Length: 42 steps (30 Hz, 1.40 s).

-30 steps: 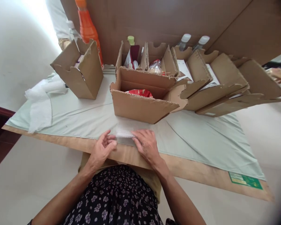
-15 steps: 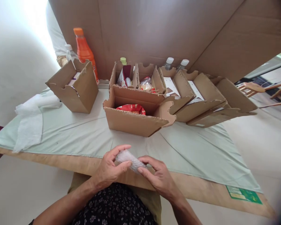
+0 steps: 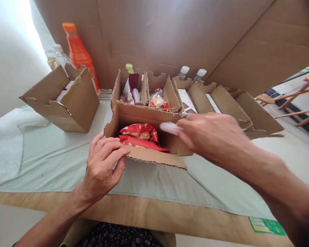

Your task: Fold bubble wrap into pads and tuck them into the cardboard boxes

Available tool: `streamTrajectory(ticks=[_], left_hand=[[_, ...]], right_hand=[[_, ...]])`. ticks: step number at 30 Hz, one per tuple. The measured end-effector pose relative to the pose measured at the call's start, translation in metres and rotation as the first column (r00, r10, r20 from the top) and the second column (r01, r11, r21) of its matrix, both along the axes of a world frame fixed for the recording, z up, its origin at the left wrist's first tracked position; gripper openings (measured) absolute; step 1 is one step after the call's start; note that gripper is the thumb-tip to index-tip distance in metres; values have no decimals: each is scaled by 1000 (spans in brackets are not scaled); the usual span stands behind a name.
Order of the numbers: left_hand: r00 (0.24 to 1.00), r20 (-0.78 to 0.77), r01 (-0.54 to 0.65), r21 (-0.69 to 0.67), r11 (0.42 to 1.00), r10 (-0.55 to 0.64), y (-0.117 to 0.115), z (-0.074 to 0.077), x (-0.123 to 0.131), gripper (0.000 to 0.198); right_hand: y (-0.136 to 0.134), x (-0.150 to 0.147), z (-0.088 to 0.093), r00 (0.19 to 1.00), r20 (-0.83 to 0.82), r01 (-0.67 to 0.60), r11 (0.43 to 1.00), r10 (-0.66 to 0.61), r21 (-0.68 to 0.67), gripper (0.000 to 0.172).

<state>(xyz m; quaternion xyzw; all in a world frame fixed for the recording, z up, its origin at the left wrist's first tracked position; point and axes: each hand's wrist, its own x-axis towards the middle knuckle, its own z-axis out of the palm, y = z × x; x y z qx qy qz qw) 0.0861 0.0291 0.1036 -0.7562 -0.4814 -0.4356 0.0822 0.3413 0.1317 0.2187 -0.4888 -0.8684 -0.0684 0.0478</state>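
The front cardboard box [image 3: 154, 159] stands open-topped on the cloth, with red snack packets [image 3: 141, 134] inside. My left hand [image 3: 103, 164] is at the box's front left edge, its thumb below and its fingers curled over the cardboard flap. In my right hand [image 3: 208, 133], somewhat blurred, is a small bubble-wrapped roll [image 3: 170, 128], held over the right part of the box. The fingers of that hand are pressed round one end of the roll. Behind the box, a second box [image 3: 158, 76] holds a clear and red packet [image 3: 157, 98].
More cardboard boxes stand in a row at the back right, before a tall cardboard panel [image 3: 157, 34]. At the left are another box [image 3: 79, 103], an orange bottle [image 3: 78, 51] and bubble wrap [image 3: 7, 147]. A wooden chair [image 3: 296, 99] is far right.
Both hands have moved forward from the table edge. My left hand has let go of the wrapped roll and taken the box edge; my right hand has carried the roll over the box.
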Motion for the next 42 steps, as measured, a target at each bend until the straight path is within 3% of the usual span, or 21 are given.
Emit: streamTrajectory(ticks=[3,6,9,13,16,18,20,21,24,26,28,30,33,36,38,42], left_hand=[[1000,4,-3,-23,1000,3,0,1,0,24],[1000,5,-3,-38,999,4,5,5,0,24],[1000,4,0,-37,999,0,9,6,2,23],[999,44,7,-12,1000,-7,4,4,2,31],[986,160,-46,28,999,41,-5,-3,-7,63],[957,280,-67,-23,998,70,-7,-15,-17,83],[901,427,2,-174,985,74,-4,-32,-25,91],[862,502,73,-261,963,70,0,-42,-27,92],[726,687,337,-398,853,33,18,-68,-23,93],[648,762,449,-384,806,2,27,-76,-13,93],[609,793,478,-361,801,-5,28,-72,-1,92],[618,787,466,-361,808,-5,20,-58,15,91],[671,737,481,-350,804,-81,0,-26,38,96],[683,707,538,-319,781,-182,-19,-4,39,98],[675,720,528,-319,787,-162,-28,1,19,92],[674,735,388,-262,883,-79,-31,14,-32,82]], right_hand=[[24,-35,-22,933,349,-29,983,92,-181,32],[42,-62,-41,875,457,-27,957,162,-288,20],[53,-71,-49,864,474,16,931,171,-365,22],[38,-41,-32,934,323,-20,923,155,-383,28],[-4,13,-12,997,-2,-72,993,72,-95,38],[-36,53,-13,961,-264,104,991,-80,80,33],[-59,80,-35,867,-443,258,966,-229,6,31],[-65,86,-53,826,-502,258,964,-256,-68,37],[-64,66,-114,745,-615,98,954,-258,-282,71],[-54,38,-142,651,-713,-5,937,-261,-349,73],[-49,21,-152,570,-774,-48,930,-275,-365,71],[-57,26,-147,537,-789,0,936,-298,-353,66],[-86,61,-125,507,-805,141,951,-308,-275,58],[-112,76,-103,446,-862,211,964,-242,-162,50],[-118,56,-93,453,-870,183,976,-194,-123,50],[-101,-5,-75,532,-839,-27,988,-114,-152,64]])
